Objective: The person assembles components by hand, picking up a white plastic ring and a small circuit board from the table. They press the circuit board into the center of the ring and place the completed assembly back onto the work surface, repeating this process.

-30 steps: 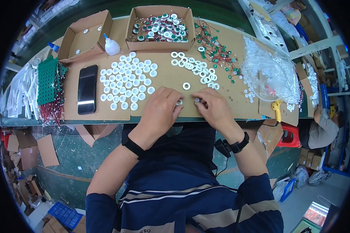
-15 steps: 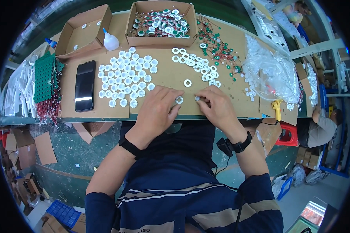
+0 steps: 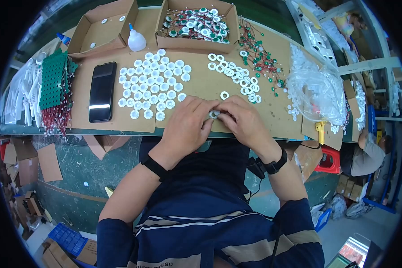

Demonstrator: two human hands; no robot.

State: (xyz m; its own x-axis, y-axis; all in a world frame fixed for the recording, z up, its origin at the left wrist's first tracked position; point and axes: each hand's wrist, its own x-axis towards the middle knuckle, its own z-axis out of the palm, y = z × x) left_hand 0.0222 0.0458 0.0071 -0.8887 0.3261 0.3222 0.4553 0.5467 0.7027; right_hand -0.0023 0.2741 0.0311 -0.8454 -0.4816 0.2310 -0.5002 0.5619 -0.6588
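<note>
My left hand [image 3: 190, 123] is closed, thumb and fingers pinching a small white ring [image 3: 214, 115] just above the cardboard-covered table edge. My right hand [image 3: 243, 120] meets it there, its fingertips pressed together at the ring. The small white piece that hand pinched a moment ago is now hidden by the fingers. A single loose white ring [image 3: 224, 95] lies just beyond my hands, with a cluster of more white rings [image 3: 232, 72] behind it. Left of my left hand spread many round white caps [image 3: 154, 88], open side up.
A phone [image 3: 102, 91] lies at left, beside green discs with red wires [image 3: 54, 87]. Behind are a squeeze bottle [image 3: 136, 41], a nearly bare box [image 3: 98, 49], and a box of wired parts [image 3: 196, 42]. At right are wired green pieces [image 3: 259, 51], a clear bag [image 3: 315, 91] and a yellow tool [image 3: 320, 131].
My right hand has moved left, bringing its fingertips against the ring in my left hand. The gap between the hands has closed. The whole view has shifted slightly.
</note>
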